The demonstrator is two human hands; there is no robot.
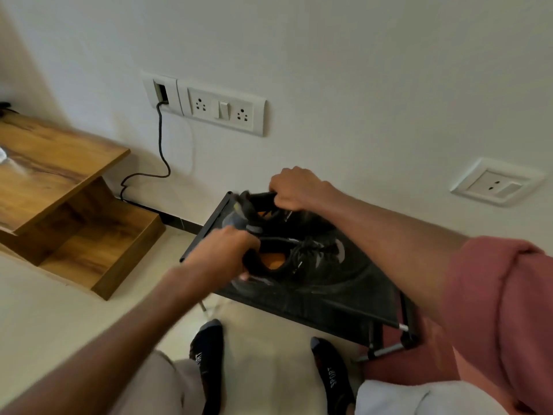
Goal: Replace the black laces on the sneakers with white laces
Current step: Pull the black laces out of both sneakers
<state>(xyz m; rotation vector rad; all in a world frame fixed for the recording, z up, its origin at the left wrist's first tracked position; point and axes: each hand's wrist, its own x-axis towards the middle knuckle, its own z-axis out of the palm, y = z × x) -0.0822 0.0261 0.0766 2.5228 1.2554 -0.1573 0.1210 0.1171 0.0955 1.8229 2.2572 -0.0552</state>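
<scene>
Plainly, two black sneakers sit on a black rack (pixel 344 307) by the wall; the near sneaker (pixel 302 262) lies heel-left, toe-right, black laces (pixel 314 250) still in; the left hand (pixel 223 253) grips its heel; the right hand (pixel 294 188) curls round the far sneaker (pixel 260 211), blurred; wooden shelves (pixel 59 163) stand left, a socket plate (pixel 223 107) above.

Matt black cloth rack (pixel 329 301), wood-grain shelf (pixel 59 157)
</scene>
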